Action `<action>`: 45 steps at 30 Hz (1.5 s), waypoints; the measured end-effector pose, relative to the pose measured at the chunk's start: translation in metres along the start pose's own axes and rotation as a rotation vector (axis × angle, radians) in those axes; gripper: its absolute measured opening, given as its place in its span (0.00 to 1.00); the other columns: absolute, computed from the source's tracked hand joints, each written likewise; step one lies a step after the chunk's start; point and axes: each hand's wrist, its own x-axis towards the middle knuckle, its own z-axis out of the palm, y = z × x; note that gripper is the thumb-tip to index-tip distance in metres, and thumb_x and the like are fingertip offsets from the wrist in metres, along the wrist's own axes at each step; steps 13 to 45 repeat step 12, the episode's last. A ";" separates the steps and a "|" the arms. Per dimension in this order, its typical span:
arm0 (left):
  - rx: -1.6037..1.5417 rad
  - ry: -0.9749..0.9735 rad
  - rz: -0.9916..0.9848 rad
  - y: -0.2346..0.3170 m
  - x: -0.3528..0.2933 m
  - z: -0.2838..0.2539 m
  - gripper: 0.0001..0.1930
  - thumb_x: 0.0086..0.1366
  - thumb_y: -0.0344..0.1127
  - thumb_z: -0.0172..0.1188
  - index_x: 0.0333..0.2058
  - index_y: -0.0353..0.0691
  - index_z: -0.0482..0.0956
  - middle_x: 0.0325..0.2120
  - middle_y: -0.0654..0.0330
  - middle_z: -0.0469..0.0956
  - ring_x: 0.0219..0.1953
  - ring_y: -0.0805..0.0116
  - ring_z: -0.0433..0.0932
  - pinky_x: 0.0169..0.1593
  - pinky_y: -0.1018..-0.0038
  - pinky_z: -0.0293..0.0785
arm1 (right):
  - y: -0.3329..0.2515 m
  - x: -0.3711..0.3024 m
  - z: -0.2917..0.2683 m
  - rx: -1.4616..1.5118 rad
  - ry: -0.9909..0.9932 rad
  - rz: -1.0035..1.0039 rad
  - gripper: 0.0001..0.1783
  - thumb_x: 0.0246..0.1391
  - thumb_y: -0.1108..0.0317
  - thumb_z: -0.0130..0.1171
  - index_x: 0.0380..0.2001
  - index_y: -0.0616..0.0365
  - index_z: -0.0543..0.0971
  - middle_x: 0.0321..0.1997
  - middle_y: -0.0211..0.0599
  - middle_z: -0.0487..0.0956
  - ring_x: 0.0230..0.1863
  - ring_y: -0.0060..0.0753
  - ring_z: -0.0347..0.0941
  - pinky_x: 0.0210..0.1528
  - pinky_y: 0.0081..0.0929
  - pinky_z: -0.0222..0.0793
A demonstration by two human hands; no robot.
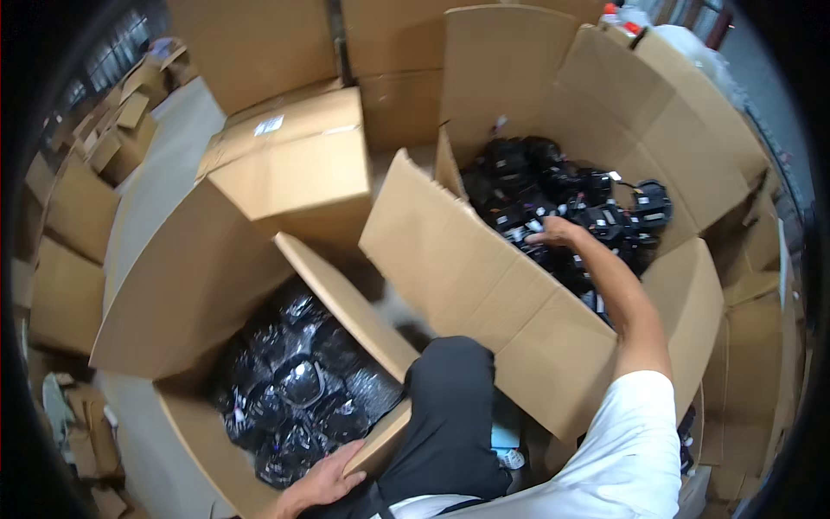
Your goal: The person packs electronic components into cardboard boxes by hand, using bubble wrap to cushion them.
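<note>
My right hand (560, 232) reaches into the large cardboard box (519, 333) at the right, over its near flap. Its fingers are bent together among the black plastic parts (605, 221), some bearing white labels; what they grip, if anything, is too small to make out. At the lower left, my left hand (327, 477) rests by the near flap of a second cardboard box (194, 441), with fingers stretched out and nothing visible in them. That box holds several black parts wrapped in clear, shiny plastic (303, 381).
A closed carton (294, 169) stands beyond the left box, with taller cartons (393, 104) behind it. More cardboard (752, 372) lines the right side. My bent knee (450, 389) is between the two open boxes. Piled cartons (73, 208) stand across the grey floor at far left.
</note>
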 end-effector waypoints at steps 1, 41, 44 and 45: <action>0.010 -0.007 0.059 0.000 0.005 -0.001 0.35 0.69 0.41 0.60 0.68 0.30 0.58 0.65 0.39 0.64 0.67 0.44 0.66 0.69 0.63 0.62 | 0.024 0.001 0.007 0.098 0.073 -0.001 0.42 0.47 0.32 0.68 0.40 0.69 0.82 0.42 0.58 0.83 0.46 0.50 0.81 0.47 0.45 0.75; -0.030 0.054 0.146 -0.009 0.008 -0.007 0.33 0.69 0.37 0.57 0.68 0.29 0.58 0.66 0.35 0.61 0.68 0.41 0.63 0.71 0.59 0.59 | 0.113 0.072 0.030 0.553 0.088 -0.273 0.33 0.64 0.41 0.54 0.52 0.64 0.78 0.49 0.53 0.84 0.46 0.58 0.80 0.49 0.45 0.72; -0.030 0.054 0.146 -0.009 0.008 -0.007 0.33 0.69 0.37 0.57 0.68 0.29 0.58 0.66 0.35 0.61 0.68 0.41 0.63 0.71 0.59 0.59 | 0.113 0.072 0.030 0.553 0.088 -0.273 0.33 0.64 0.41 0.54 0.52 0.64 0.78 0.49 0.53 0.84 0.46 0.58 0.80 0.49 0.45 0.72; -0.030 0.054 0.146 -0.009 0.008 -0.007 0.33 0.69 0.37 0.57 0.68 0.29 0.58 0.66 0.35 0.61 0.68 0.41 0.63 0.71 0.59 0.59 | 0.113 0.072 0.030 0.553 0.088 -0.273 0.33 0.64 0.41 0.54 0.52 0.64 0.78 0.49 0.53 0.84 0.46 0.58 0.80 0.49 0.45 0.72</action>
